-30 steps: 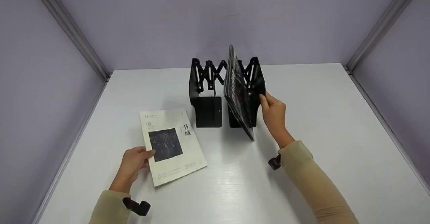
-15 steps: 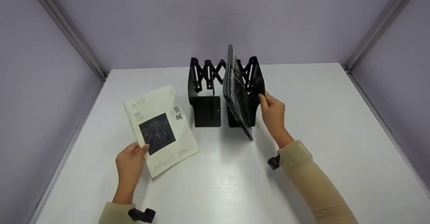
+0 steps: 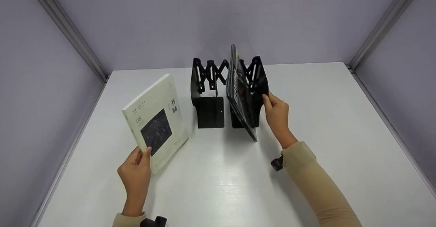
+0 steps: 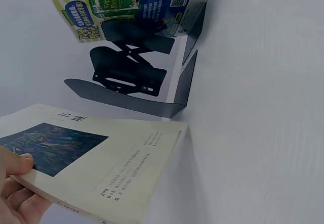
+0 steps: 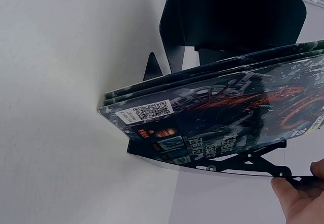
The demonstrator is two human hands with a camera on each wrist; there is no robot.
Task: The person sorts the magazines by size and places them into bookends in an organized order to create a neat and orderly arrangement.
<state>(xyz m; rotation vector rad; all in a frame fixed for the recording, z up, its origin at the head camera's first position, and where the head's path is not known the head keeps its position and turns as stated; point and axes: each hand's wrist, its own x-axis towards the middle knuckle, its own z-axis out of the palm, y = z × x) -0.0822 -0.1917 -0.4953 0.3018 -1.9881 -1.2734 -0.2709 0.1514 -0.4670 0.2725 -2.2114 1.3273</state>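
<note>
My left hand [image 3: 136,167] pinches the spine side of a cream-covered book [image 3: 155,118] with a dark square picture, thumb on the front cover. The book stands tilted up at the left of the table, its lower edge near or on the surface. A black expandable bookend rack [image 3: 211,113] stands at the back middle. Several dark-covered magazines [image 3: 240,91] lean in its right part; in the right wrist view their glossy front [image 5: 228,113] shows a QR code. My right hand [image 3: 277,113] grips the rack's right end plate [image 3: 261,79] by its front edge.
A white table [image 3: 218,193] carries everything, with pale walls at the back and both sides. Zigzag lattice arms [image 3: 213,74] join the rack's two ends. Left of the magazines is a gap above the left base plate.
My left hand has lifted the book from lying nearly flat and tilted it more upright, moving it slightly left and away from me. The right hand, rack and magazines stay put.
</note>
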